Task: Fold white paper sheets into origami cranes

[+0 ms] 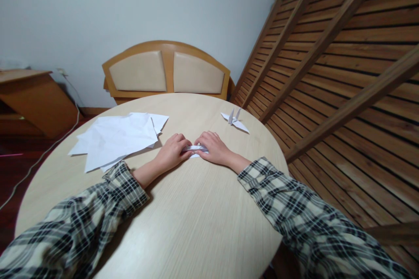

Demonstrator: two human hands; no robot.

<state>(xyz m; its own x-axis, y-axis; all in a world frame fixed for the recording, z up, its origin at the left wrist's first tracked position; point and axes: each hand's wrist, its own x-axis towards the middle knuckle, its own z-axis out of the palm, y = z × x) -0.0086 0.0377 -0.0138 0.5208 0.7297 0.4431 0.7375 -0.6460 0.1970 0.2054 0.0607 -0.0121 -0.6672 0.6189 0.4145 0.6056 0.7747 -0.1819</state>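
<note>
A small piece of folded white paper point(195, 148) lies near the middle of the round table, between my two hands. My left hand point(175, 150) grips its left end, with thumb and fingers pressed together on it. At the other end my right hand point(214, 148) pinches the paper the same way. Parts of the paper are hidden under my fingers. Beyond my right hand stands a folded white paper crane point(234, 120), its wings spread. Left of my left hand is a loose pile of white paper sheets point(119, 135).
The pale wooden round table point(190, 222) carries all of this. Behind it is a wooden headboard point(168, 69) with two cream panels. A slatted wooden frame point(343, 74) leans along the right. At the left are a wooden desk point(36, 96) and a white cable point(49, 152).
</note>
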